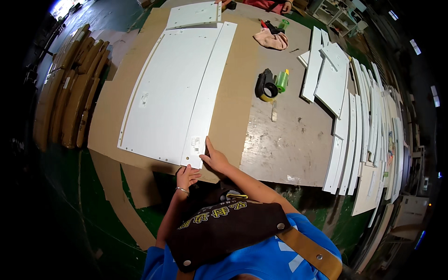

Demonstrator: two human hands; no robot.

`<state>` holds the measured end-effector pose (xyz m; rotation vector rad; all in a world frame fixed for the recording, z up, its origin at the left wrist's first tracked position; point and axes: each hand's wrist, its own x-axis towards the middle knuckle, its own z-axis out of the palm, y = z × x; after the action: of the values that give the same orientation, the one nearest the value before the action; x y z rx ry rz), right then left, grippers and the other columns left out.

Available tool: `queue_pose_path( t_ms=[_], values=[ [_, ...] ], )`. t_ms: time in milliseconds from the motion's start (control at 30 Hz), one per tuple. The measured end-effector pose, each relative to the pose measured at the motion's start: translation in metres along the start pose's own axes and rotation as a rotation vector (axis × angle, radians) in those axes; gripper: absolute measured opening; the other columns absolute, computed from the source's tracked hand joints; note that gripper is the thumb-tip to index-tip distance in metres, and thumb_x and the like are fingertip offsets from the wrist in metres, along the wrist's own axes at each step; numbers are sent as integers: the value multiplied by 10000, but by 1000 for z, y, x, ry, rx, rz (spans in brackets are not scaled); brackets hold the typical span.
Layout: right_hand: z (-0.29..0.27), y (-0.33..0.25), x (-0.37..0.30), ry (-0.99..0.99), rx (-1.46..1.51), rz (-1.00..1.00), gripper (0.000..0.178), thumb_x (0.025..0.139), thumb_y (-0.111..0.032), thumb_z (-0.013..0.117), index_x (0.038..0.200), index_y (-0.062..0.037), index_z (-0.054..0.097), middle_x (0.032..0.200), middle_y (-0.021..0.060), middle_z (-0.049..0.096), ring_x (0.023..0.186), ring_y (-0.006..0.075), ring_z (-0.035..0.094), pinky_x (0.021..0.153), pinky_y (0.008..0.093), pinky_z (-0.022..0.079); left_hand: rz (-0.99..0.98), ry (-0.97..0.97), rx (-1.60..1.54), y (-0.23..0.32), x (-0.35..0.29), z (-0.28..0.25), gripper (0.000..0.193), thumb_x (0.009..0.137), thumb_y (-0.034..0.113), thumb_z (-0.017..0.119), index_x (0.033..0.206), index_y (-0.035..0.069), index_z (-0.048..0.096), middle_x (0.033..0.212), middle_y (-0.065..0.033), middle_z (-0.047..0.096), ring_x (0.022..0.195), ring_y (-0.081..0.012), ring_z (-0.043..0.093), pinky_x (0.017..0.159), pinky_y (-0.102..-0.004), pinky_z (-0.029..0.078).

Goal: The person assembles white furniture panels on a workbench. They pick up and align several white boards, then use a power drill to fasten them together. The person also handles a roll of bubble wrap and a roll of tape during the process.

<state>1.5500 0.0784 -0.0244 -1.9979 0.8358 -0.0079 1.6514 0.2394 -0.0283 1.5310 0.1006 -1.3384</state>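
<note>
A narrow white panel with a label lies lengthwise against a wide white panel, both on a cardboard sheet. At the narrow panel's near right corner, my right hand rests open, the index finger stretched along the long edge and the thumb over the panel's face. My left hand, a bangle on its wrist, touches the near short edge with its fingers spread. Small holes run along the panel ends. A smaller white panel lies across the far end, where another person's hand touches it.
To the right on the table are a black tape dispenser, a green roll and a pink cloth. White boards are piled at the right edge, with more beyond. Wrapped brown packages stand at left.
</note>
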Motion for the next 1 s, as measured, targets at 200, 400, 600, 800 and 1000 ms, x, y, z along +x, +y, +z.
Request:
queue_pose_path(
  t_ms=[200, 400, 600, 800, 1000],
  values=[
    [-34, 37, -33, -53, 177, -4, 685, 809, -300, 633, 1367, -57, 320, 836, 131, 637, 765, 236, 612, 716, 323, 476, 37, 50, 5, -6, 8, 0, 381, 909, 433, 474, 981, 60, 506, 932, -118, 657, 754, -226, 659, 555, -261, 466],
    [-77, 117, -87, 40, 325, 109, 501, 806, -253, 622, 1255, -74, 492, 803, 71, 650, 719, 173, 620, 684, 294, 476, 154, -57, -228, -34, 51, -37, 358, 913, 408, 476, 882, 54, 516, 839, -105, 647, 644, -195, 631, 510, -264, 454],
    [-110, 191, -149, 264, 418, 241, 427, 809, -178, 605, 1212, -60, 528, 731, 57, 623, 648, 135, 608, 624, 275, 472, 451, 669, -552, -2, 70, -37, 317, 898, 333, 526, 815, 29, 556, 715, -71, 569, 615, -163, 539, 499, -279, 435],
    [-138, 202, -182, 309, 529, 372, 377, 827, -132, 575, 1188, -33, 537, 759, 57, 628, 656, 118, 611, 631, 261, 477, 235, 1086, -273, 27, 65, -11, 370, 866, 312, 564, 918, -51, 617, 765, -102, 623, 625, -210, 557, 551, -357, 456],
    [-134, 217, -176, 250, 792, 296, 294, 855, -55, 530, 1145, -5, 518, 731, 69, 612, 584, 120, 582, 559, 247, 475, 316, 949, -501, 4, 97, -83, 293, 839, 326, 634, 757, 49, 583, 665, -55, 563, 494, -153, 454, 390, -300, 345]
  ],
)
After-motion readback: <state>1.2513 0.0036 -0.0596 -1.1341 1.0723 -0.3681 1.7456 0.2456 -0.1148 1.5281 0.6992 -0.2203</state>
